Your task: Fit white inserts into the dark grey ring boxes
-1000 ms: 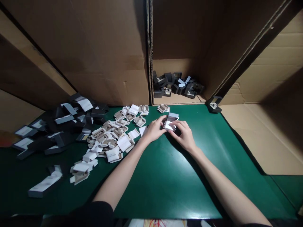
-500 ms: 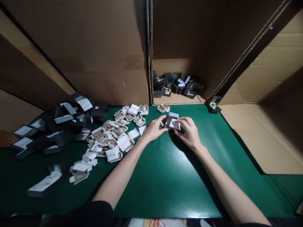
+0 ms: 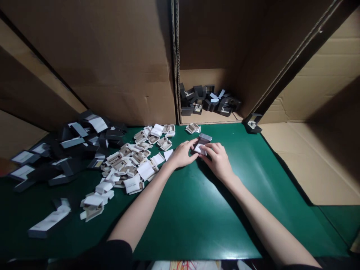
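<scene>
A small dark box [image 3: 205, 137] stands with its lid raised on the green table, between my hands. My left hand [image 3: 182, 155] grips its left side with thumb and fingers. At the box's lower part, my right hand [image 3: 218, 158] pinches a white folded card insert [image 3: 200, 149], which lies in or against the box; my fingers partly hide how deep it sits. Left of my left hand spreads a heap of similar white and grey card inserts [image 3: 146, 169], and one such insert piece [image 3: 193, 128] lies just behind the box.
Dark open boxes [image 3: 67, 165] are piled at the left, with a long white-lined box [image 3: 50, 221] nearer me. Several dark boxes [image 3: 208, 100] sit inside a cardboard carton at the back. Another open dark box [image 3: 254, 123] stands by a cardboard sheet [image 3: 315, 168] at right.
My right hand has moved slightly left and closer to my left hand, bringing the white insert lower against the dark box. The box has tilted and shifted a little.
</scene>
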A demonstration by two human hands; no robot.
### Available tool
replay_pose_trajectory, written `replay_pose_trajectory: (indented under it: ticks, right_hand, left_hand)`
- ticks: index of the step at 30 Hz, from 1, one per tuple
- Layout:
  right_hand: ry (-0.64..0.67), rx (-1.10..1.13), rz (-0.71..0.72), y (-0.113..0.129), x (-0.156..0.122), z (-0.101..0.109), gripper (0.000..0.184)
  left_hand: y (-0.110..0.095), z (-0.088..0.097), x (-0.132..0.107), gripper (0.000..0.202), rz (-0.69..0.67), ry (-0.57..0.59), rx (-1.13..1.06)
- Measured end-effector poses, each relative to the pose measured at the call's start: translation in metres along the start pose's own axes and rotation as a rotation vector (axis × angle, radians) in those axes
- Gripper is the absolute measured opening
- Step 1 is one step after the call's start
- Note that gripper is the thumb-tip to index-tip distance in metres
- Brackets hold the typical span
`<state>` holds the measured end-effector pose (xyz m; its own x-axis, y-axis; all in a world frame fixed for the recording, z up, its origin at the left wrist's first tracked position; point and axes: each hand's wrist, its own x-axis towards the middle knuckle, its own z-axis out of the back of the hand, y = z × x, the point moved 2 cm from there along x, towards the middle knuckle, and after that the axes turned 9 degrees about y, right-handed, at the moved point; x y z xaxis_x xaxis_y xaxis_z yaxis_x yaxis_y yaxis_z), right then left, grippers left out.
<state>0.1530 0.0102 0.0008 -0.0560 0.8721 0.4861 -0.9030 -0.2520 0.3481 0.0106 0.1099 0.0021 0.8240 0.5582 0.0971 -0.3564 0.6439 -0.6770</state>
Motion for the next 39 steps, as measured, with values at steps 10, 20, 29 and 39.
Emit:
replay_pose_trajectory:
  ticks: [10, 20, 29, 39]
  right_hand:
    - [0.089, -0.115, 0.071, 0.009, 0.002, 0.008, 0.026]
    - [0.029, -0.168, 0.154, 0.009, 0.004, 0.02, 0.012]
    - [0.152, 0.105, 0.16, -0.012, 0.004, 0.023, 0.031]
    - [0.223, 0.093, 0.055, -0.027, 0.0, 0.026, 0.032]
  left_hand:
    - [0.005, 0.014, -0.001, 0.055, 0.023, 0.105, -0.071]
    - [-0.014, 0.011, 0.002, 0.041, -0.008, 0.183, 0.022]
    - [-0.027, 0.019, 0.001, 0.022, -0.115, 0.056, -0.027]
    - [-0.043, 0.019, 0.0, 0.02, -0.151, -0.016, 0.266]
